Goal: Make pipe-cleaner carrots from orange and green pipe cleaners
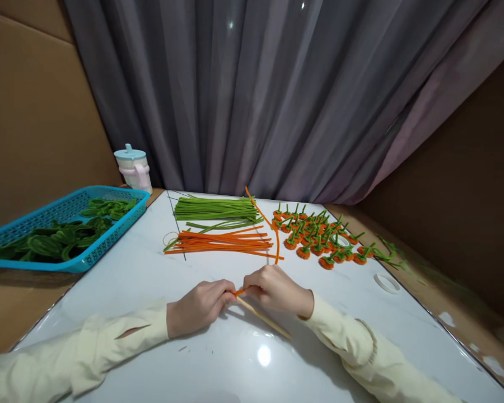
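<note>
My left hand [199, 307] and my right hand [277, 288] meet low over the white table [151, 280], both closed in a pinch. Between the fingertips shows the end of an orange pipe cleaner [276, 235], which rises from my right hand and curves back toward the far piles. A thin wooden stick [262, 318] starts at my left fingertips and runs down to the right under my right wrist. Just beyond my hands lie a bundle of orange pipe cleaners [222, 243] and a bundle of green ones [214, 210].
Several small orange-and-green pipe cleaner pieces [315, 235] are grouped at the right back. A blue tray [105, 240] with green pipe cleaner shapes sits at the left. A pale lidded cup [133, 167] stands behind it. A white ring [387, 283] lies near the table's right edge. A grey curtain hangs behind.
</note>
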`<act>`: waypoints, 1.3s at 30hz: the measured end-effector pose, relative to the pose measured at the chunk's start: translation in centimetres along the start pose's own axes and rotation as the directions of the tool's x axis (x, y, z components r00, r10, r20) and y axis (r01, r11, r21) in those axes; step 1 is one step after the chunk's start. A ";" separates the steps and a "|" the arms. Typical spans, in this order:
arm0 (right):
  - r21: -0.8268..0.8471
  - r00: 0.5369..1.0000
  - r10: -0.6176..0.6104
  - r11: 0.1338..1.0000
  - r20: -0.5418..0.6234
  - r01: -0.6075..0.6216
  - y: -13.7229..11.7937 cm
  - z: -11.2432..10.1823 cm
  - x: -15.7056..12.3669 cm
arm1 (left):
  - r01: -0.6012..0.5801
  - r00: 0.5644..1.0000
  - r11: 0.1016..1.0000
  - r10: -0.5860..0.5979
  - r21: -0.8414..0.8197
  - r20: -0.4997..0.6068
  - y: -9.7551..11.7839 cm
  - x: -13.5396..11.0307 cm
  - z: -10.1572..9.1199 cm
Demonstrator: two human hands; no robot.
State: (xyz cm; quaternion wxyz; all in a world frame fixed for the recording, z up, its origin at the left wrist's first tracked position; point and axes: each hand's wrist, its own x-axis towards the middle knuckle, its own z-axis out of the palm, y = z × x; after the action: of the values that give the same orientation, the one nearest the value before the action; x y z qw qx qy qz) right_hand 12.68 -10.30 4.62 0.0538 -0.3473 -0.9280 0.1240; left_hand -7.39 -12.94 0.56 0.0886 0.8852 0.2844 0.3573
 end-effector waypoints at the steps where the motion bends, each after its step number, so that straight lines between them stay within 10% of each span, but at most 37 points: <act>1: 0.015 1.000 0.014 1.000 -0.011 -0.013 0.0 0.3 -0.1 | -0.007 1.000 1.000 0.007 0.018 -0.001 0.0 0.0 0.0; 12: 0.564 0.981 -0.057 0.811 -0.186 0.154 0.5 2.2 0.2 | -0.077 0.990 0.995 0.070 -0.058 -0.121 0.0 -0.1 -0.2; 34: 0.931 0.971 -0.018 0.290 0.238 -0.223 0.2 1.3 0.5 | -0.322 0.947 0.926 0.309 -0.195 -0.093 0.9 1.1 -1.2; 39: 0.955 0.982 0.051 0.227 0.184 -0.191 -0.5 1.3 0.7 | -0.157 0.974 0.969 0.120 -0.190 -0.193 1.2 2.2 -1.7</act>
State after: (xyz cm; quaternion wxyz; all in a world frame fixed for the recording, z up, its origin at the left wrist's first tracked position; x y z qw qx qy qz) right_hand 11.61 -10.48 3.48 0.1944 -0.3030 -0.6246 0.6930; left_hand -6.72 -12.75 3.50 0.1277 0.8533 0.1905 0.4683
